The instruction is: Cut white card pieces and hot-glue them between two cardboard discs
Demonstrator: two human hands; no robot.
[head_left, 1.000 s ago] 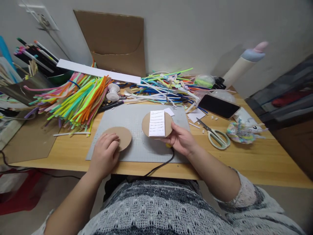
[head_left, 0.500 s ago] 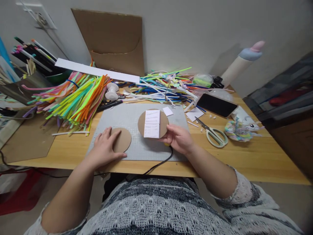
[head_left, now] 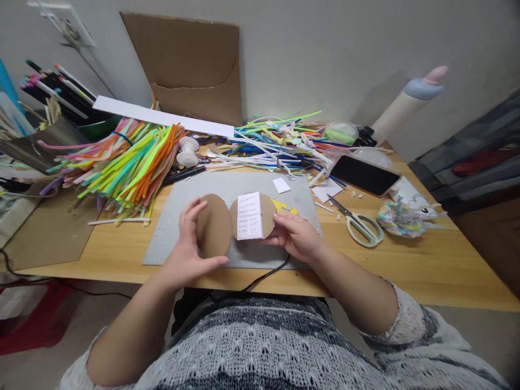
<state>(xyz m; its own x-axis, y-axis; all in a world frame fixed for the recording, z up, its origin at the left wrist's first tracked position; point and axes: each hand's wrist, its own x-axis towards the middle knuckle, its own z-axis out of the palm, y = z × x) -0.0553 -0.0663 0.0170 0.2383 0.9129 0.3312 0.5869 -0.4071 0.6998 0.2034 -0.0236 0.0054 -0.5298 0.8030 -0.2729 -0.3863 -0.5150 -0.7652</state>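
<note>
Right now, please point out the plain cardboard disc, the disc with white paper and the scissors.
plain cardboard disc [head_left: 214, 225]: head view, its centre.
disc with white paper [head_left: 268, 214]: head view, bare cardboard right of paper.
scissors [head_left: 346, 213]: head view, at the pivot.

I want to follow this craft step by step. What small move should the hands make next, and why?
Probably swing the plain disc in the left hand over the white paper block on the second disc, held by the right hand, lining up the rims. Both discs are raised above the grey mat, side by side, edges nearly meeting.
</note>
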